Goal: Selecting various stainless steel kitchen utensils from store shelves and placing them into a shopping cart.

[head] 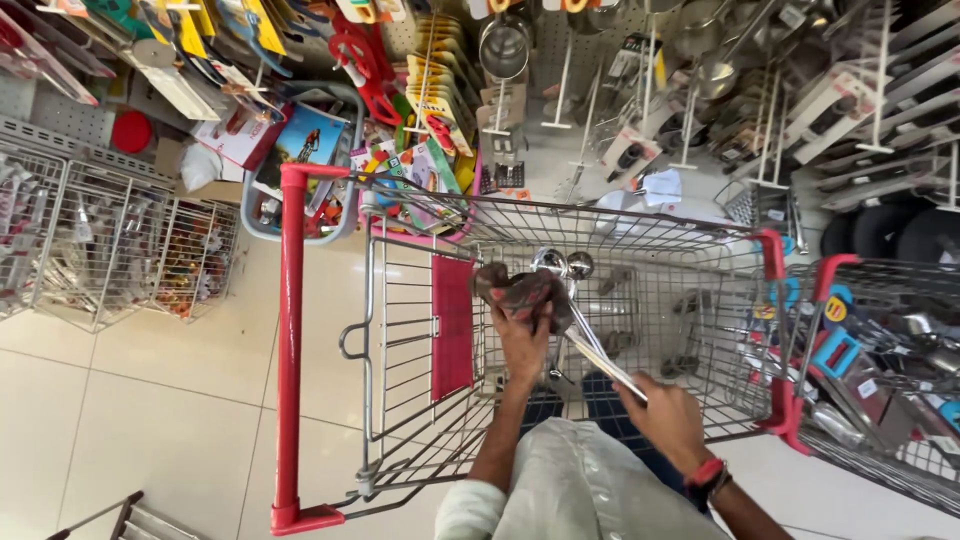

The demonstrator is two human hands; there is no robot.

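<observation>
Ladles (565,270), a small bunch of shiny steel ones with round bowls, are what we find over the middle of the shopping cart (640,250), their long handles slanting down toward the near side. Our right hand (668,418) is closed around the handle ends, and a red band sits on that wrist. Our left hand (522,340) grips a crumpled brown and red cloth (515,288), pressed against the ladles just below their bowls.

We note that the cart is wire mesh with a red push bar (291,350) on its left side and a pink flap (452,325) inside it. Beyond the cart's far left corner stands a grey bin (352,160) stuffed with flat, brightly coloured card packages, one blue. Yellow carded packs (440,75) hang on the rack above that bin. Red-handled tools (365,60) hang beside them. Steel pots (503,45) and strainers hang beyond the cart's far side. To the right of the cart stands a second wire cart (890,380), holding steel utensils with blue and yellow tags. Wire baskets (110,250) of small packed goods sit on the tiled floor (150,420), well left of the cart.
</observation>
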